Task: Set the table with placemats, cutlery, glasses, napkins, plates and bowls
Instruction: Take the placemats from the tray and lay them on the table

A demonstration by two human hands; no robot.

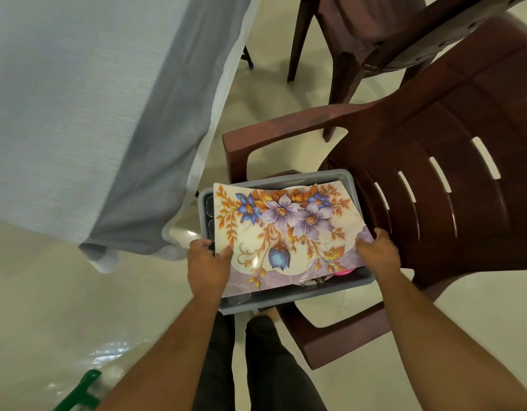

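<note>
Between the left hand (207, 266) and right hand (378, 252), both pinching its near corners, the floral placemat (286, 232) should lift level, clear of the grey tub (339, 176).

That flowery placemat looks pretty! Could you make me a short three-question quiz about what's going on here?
1. True or false: both hands hold the floral placemat.
2. What does the grey tub rest on: A) the floor, B) the brown chair, C) the table?
3. Fill in: the cloth-covered table lies to the person's ____.

Key:
1. True: the left hand and right hand each grip a near corner.
2. B
3. left
</note>
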